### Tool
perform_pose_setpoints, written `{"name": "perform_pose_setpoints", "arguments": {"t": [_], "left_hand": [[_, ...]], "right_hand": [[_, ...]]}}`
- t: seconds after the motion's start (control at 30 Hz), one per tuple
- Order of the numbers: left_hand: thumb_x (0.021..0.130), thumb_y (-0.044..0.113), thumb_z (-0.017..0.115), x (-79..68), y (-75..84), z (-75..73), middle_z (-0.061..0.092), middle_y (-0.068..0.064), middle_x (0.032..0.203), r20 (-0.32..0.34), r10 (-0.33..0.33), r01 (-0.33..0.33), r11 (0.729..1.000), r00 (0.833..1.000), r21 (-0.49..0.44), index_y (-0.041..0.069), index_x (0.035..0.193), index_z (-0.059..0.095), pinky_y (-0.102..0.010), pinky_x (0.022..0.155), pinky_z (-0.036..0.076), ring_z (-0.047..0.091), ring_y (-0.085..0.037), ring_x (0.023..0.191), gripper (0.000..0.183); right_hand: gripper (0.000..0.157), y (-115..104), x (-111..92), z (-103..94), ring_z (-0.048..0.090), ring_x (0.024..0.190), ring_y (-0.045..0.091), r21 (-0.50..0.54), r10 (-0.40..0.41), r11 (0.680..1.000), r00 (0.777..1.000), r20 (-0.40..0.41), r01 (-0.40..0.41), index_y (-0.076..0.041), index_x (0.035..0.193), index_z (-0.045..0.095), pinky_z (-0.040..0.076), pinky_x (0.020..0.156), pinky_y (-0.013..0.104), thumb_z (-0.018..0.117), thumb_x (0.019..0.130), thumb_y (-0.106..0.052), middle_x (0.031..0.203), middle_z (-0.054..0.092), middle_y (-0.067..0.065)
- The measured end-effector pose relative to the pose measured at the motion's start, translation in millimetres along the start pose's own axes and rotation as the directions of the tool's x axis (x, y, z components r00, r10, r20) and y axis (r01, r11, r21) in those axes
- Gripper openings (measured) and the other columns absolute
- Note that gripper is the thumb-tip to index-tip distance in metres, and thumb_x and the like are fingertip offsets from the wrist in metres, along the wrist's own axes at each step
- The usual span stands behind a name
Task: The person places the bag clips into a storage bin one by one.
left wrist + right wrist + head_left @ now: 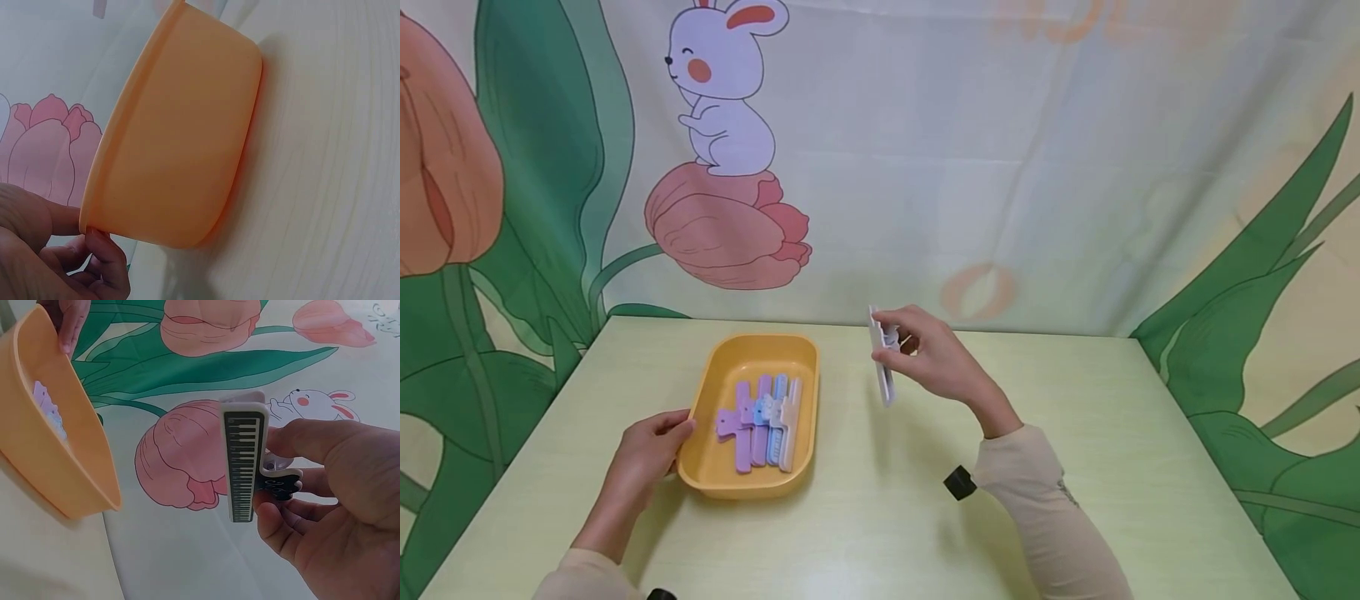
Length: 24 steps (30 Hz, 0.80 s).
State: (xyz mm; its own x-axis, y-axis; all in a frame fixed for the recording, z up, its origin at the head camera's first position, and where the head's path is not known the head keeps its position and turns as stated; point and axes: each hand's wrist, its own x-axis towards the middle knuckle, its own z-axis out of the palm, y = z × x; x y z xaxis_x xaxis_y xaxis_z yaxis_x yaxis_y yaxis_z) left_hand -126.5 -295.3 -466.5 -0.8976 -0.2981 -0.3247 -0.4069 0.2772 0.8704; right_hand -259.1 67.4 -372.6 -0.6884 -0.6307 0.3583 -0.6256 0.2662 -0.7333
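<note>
In the head view my left hand (pixel 643 454) pinches the left rim of a yellow plastic tray (pixel 756 492), thumb over the edge and fingers beneath. The left wrist view shows that grip at a corner of the tray wall (pixel 175 137). Right of the tray, my right hand (pixel 928 354) holds a white clip (pixel 886 387) upright above the table. Seen from the right wrist, this clip (pixel 242 469) has a black-and-white piano-key pattern and a dark handle between thumb and fingers. Purple clips (pixel 742 446), a blue clip (pixel 776 448) and a whitish clip (pixel 791 442) lie side by side in the tray.
A pale wood-grain table (pixel 1097 467) carries the tray. Behind it hangs a printed cloth (pixel 880 167) with tulips, leaves and a rabbit. A small black block (pixel 959 482) sits at the right cuff.
</note>
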Motion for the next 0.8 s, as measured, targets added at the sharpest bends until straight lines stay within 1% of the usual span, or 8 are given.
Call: {"name": "perform_pose_setpoints", "arguments": {"t": [0.13, 0.27, 0.47, 0.6, 0.8], "left_hand": [[0.111, 0.022, 0.048, -0.3, -0.1, -0.5, 0.052, -0.029, 0.137, -0.002, -0.002, 0.002, 1.0, 1.0, 0.002, -0.011, 0.15, 0.041, -0.023, 0.069, 0.056, 0.061, -0.014, 0.089, 0.052], [0.111, 0.022, 0.048, -0.1, -0.8, -0.7, 0.053, -0.03, 0.136, -0.003, 0.011, -0.011, 1.0, 1.0, 0.004, -0.011, 0.15, 0.042, -0.023, 0.068, 0.055, 0.061, -0.013, 0.088, 0.052], [0.111, 0.021, 0.048, 0.0, -2.1, -1.0, 0.054, -0.03, 0.135, -0.004, 0.017, -0.017, 1.0, 1.0, 0.001, -0.012, 0.149, 0.043, -0.023, 0.068, 0.055, 0.061, -0.012, 0.087, 0.051], [0.111, 0.022, 0.048, 0.2, -2.5, -1.5, 0.053, -0.03, 0.135, -0.002, 0.01, -0.01, 1.0, 1.0, -0.006, -0.011, 0.149, 0.043, -0.023, 0.068, 0.055, 0.061, -0.014, 0.089, 0.051], [0.111, 0.022, 0.048, -0.1, -2.7, -2.2, 0.052, -0.029, 0.137, 0.002, 0.002, -0.002, 1.0, 1.0, 0.0, -0.01, 0.15, 0.042, -0.023, 0.069, 0.055, 0.061, -0.016, 0.092, 0.051]], "right_hand": [[0.048, -2, 4, 6.1, 0.062, 0.092, 0.023, 0.005, 0.004, 1.0, 1.0, 0.007, -0.004, 0.0, 0.139, 0.063, 0.057, 0.082, 0.036, 0.076, 0.094, -0.009, 0.115, 0.064, 0.013], [0.048, -2, 8, 13.8, 0.062, 0.092, 0.022, 0.013, 0.016, 1.0, 1.0, 0.008, -0.016, 0.001, 0.139, 0.063, 0.056, 0.083, 0.034, 0.076, 0.094, -0.01, 0.115, 0.063, 0.012], [0.049, -3, 14, 28.5, 0.061, 0.088, 0.021, 0.013, 0.032, 0.999, 0.999, 0.031, -0.032, 0.0, 0.139, 0.062, 0.055, 0.08, 0.031, 0.076, 0.094, -0.011, 0.113, 0.063, 0.012], [0.048, -4, 19, 37.8, 0.06, 0.086, 0.02, 0.006, 0.031, 1.0, 0.999, 0.043, -0.031, 0.0, 0.139, 0.063, 0.054, 0.077, 0.029, 0.076, 0.094, -0.012, 0.111, 0.063, 0.011], [0.048, -5, 25, 49.4, 0.06, 0.086, 0.02, -0.001, 0.033, 0.999, 0.998, 0.048, -0.033, -0.001, 0.139, 0.063, 0.054, 0.077, 0.027, 0.076, 0.094, -0.013, 0.109, 0.063, 0.01]]}}
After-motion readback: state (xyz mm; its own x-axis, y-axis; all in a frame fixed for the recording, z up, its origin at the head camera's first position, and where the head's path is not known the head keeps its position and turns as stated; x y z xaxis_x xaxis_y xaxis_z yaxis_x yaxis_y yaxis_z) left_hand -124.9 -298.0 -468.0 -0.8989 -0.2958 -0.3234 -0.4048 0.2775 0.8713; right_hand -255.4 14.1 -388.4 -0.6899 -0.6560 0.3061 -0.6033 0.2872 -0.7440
